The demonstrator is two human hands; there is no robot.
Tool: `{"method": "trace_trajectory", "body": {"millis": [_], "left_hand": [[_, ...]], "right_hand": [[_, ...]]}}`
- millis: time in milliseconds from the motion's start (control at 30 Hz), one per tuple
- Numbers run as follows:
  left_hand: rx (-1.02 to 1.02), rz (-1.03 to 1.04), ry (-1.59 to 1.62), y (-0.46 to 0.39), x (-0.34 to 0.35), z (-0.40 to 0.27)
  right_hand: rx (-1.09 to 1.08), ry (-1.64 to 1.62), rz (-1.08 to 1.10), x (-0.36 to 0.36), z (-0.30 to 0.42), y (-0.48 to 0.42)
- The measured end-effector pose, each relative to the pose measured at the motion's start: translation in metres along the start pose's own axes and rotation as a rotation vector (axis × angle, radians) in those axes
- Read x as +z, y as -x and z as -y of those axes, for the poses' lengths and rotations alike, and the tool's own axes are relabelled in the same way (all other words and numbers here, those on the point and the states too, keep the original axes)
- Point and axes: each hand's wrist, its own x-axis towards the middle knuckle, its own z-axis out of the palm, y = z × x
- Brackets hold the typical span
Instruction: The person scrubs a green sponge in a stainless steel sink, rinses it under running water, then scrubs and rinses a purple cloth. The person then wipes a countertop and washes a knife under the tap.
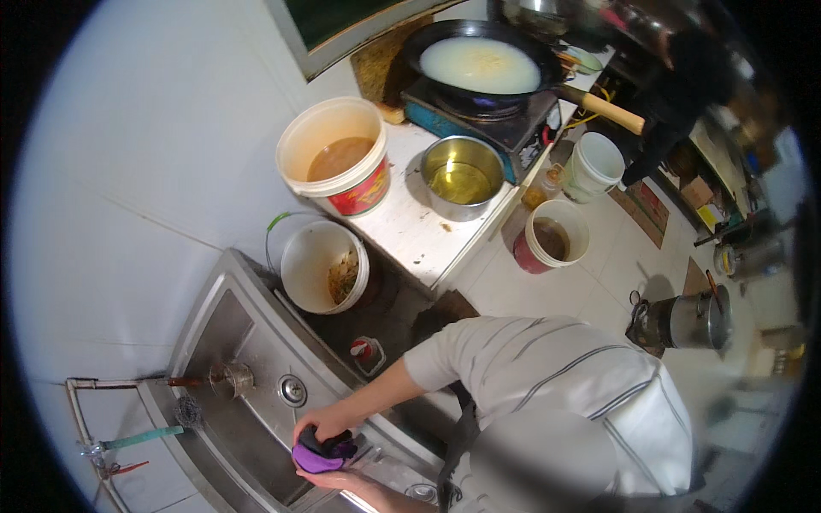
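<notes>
Over the stainless-steel double sink (211,423), my two hands are together on a soft purple-and-black item (319,456), perhaps cloth. My right hand (326,424) grips it from above, with the fingers curled over its dark part. My left hand (332,479) supports the purple underside with the palm. Just beyond my right hand is a round sink drain (293,390). A metal ladle or dipper (232,380) with a wooden handle rests across the far side of the basin. Next to it lies a steel-wool scourer (188,411).
A green hose (142,438) hangs from the tap pipe. Beside the sink stands a white bucket with scraps (308,263). The counter (404,237) bears a bucket (333,186), a pot of yellow liquid (463,208) and a wok (555,61) on a burner. A person in dark clothes (689,83) stands beyond.
</notes>
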Motion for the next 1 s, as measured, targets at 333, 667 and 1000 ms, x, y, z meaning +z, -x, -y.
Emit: {"method": "trace_trajectory", "body": {"millis": [333,667,1000], "left_hand": [[-0.702,0.713,0.331,0.154,0.124,-0.005],[-1.022,0.718,0.044,0.194,0.072,0.082],[-0.95,0.501,-0.335,0.318,0.161,0.05]], "right_hand": [[-0.349,0.632,-0.399,-0.042,0.034,0.24],[-0.618,-0.689,-1.038,-0.149,0.084,0.519],[-0.904,0.29,-2.097,-0.362,0.247,0.74]]}}
